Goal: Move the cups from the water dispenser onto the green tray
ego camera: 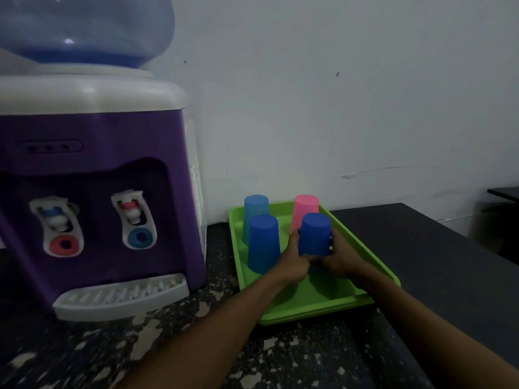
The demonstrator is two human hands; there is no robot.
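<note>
A green tray (362, 268) lies on the counter to the right of a purple and white water dispenser (95, 192). Several cups stand upside down on the tray: a light blue cup (254, 211) at the back left, a pink cup (304, 209) at the back right, a blue cup (262, 242) at the front left. A dark blue cup (314, 234) stands upside down at the front right, gripped at its base from both sides by my left hand (293, 259) and my right hand (341, 254). No cups show on the dispenser's drip tray (120, 294).
The speckled dark counter (196, 346) runs under the dispenser and tray. A plain dark surface (438, 262) adjoins it to the right. A white wall stands close behind. The blue water bottle (84, 26) tops the dispenser.
</note>
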